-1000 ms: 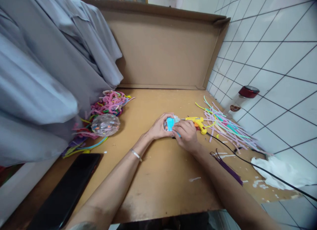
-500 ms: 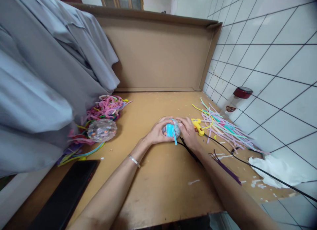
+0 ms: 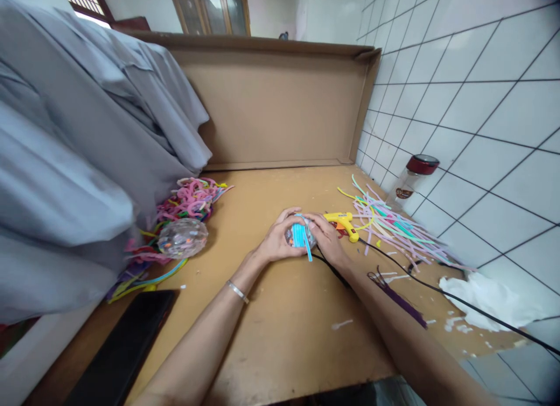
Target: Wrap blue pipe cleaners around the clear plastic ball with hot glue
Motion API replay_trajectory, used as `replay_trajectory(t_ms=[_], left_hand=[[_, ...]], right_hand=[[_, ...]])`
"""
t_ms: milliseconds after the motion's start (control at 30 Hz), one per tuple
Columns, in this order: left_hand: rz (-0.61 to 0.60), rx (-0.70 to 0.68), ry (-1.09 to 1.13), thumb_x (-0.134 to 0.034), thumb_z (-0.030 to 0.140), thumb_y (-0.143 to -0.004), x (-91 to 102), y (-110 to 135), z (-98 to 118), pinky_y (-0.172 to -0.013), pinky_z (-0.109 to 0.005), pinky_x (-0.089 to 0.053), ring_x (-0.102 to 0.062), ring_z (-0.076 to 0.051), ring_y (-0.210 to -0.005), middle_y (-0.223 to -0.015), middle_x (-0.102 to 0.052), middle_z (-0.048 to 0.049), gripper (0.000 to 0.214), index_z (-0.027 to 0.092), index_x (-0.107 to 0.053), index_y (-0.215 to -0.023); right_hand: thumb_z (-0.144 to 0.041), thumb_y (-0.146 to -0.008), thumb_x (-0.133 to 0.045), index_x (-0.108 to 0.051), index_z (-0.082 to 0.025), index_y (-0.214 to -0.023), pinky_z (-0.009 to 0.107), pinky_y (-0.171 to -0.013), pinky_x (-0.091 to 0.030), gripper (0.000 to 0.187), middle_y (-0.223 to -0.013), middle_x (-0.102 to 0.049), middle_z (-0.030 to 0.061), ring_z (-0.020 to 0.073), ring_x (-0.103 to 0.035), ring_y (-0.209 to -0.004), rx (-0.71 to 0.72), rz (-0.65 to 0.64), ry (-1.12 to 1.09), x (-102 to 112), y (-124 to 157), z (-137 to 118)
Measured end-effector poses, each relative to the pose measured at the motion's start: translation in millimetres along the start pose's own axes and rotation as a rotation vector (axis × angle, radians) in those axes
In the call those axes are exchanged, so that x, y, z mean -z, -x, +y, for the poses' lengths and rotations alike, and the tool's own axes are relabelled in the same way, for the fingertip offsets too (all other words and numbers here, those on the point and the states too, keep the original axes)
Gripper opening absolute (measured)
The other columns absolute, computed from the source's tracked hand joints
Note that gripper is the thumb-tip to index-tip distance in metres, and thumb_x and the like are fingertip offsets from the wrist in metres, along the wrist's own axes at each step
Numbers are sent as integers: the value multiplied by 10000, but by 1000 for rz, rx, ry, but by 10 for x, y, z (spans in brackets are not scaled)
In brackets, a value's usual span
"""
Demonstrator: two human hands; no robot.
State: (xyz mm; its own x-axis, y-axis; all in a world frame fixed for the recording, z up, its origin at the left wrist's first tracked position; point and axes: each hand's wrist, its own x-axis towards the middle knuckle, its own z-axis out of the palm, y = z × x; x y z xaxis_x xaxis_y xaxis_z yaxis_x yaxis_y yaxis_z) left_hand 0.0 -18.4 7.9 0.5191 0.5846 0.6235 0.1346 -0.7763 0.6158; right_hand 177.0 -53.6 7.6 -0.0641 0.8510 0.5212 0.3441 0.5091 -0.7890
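Note:
A small clear ball point(image 3: 311, 228) with coloured bits inside sits between my hands above the middle of the table. Light blue strips point(image 3: 299, 235) lie side by side over its near face, and one loose end hangs down. My left hand point(image 3: 279, 238) curls around the ball's left side, thumb below and fingers over the top. Against the right side presses my right hand point(image 3: 327, 238), its fingertips partly hidden. Just beyond the right hand lies a yellow glue gun point(image 3: 345, 222), its front partly covered by that hand.
At left, a larger clear ball point(image 3: 182, 239) rests by a pile of fuzzy pipe cleaners point(image 3: 195, 199), near a black phone point(image 3: 126, 342) and grey cloth point(image 3: 144, 120). Rightward are pastel strips point(image 3: 394, 225), a red-lidded bottle point(image 3: 413, 181), purple strands point(image 3: 402, 304), white tissue point(image 3: 485, 301) and a black cord point(image 3: 420, 283).
My view has tilted up slightly. My right hand has shifted and lies flatter along the ball's side, and more of the glue gun shows. The left hand keeps its hold on the ball.

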Motion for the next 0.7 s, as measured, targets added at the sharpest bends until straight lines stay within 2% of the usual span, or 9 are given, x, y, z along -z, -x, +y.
replay_trajectory(t_ms=[167, 333, 567, 700], left_hand=[[31, 69, 38, -840, 219, -542, 41, 44, 57, -1076, -516, -405, -487, -328, -1301, -1353, -502, -150, 593, 199, -601, -1085], [53, 122, 99, -830, 235, -557, 50, 116, 43, -1078, -497, -402, -529, -312, -1252, -1303, -562, -143, 586, 195, -604, -1096], [60, 91, 50, -861, 307, -573, 10, 170, -12, -1096, -528, -379, -469, -332, -1328, -1382, -505, -162, 622, 203, -616, -1136], [53, 86, 36, -859, 355, -601, 3, 191, -33, -1078, -524, -404, -498, -324, -1299, -1359, -521, -169, 630, 194, -607, -1156]], right_hand=[[-414, -915, -453, -672, -255, -1101, 370, -995, -447, 329, -1116, -669, 53, 216, -586, -1103, -66, 2, -65, -59, 19, 51], [-440, -909, -441, -651, -238, -1147, 399, -1032, -433, 377, -1176, -654, 78, 229, -574, -1147, -57, -29, -60, -131, 43, 105], [-411, -914, -425, -632, -254, -1156, 415, -1046, -425, 356, -1200, -636, 69, 226, -561, -1167, -78, -18, -43, -141, 78, 97], [-430, -904, -441, -632, -256, -1134, 437, -1049, -423, 346, -1186, -652, 67, 239, -570, -1162, -95, -35, -54, -129, 79, 86]])
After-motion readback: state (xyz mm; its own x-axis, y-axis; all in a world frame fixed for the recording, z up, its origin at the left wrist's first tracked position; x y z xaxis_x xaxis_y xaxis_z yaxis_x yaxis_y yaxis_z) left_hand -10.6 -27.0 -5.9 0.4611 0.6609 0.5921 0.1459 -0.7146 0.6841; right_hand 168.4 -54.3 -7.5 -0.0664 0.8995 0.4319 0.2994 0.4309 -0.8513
